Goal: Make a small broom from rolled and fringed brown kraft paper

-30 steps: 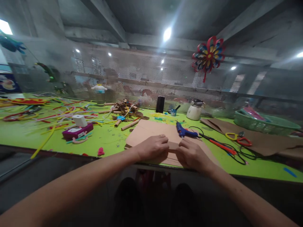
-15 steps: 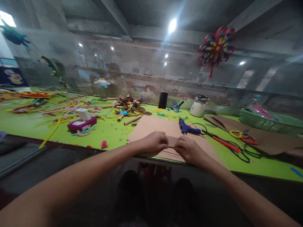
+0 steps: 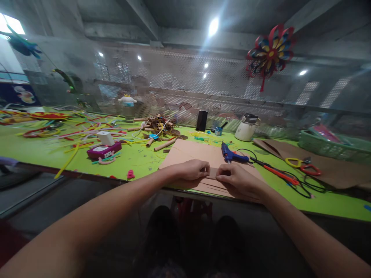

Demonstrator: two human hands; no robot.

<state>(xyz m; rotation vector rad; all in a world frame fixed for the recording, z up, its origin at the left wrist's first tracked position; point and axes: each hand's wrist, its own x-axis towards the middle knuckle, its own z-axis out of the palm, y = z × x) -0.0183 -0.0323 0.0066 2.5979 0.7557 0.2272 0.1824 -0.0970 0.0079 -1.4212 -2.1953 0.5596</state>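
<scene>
So there was this brown paper strip (image 3: pixel 213 173), pinched at both ends, right over tan sheets (image 3: pixel 188 151); couldn't tell if it touched them. Those lay flat, layered, along the bench (image 3: pixel 285 200) edge.

Brown strip (image 3: pixel 213 173), ends invisible behind fingers (image 3: pixel 223 177); green basket (image 3: pixel 333 150) partly beyond right edge

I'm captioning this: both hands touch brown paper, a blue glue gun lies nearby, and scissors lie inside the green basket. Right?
No: the head view shows the scissors outside the green basket, in front of it. The left hand and right hand touch brown paper, with the blue glue gun nearby.
</scene>
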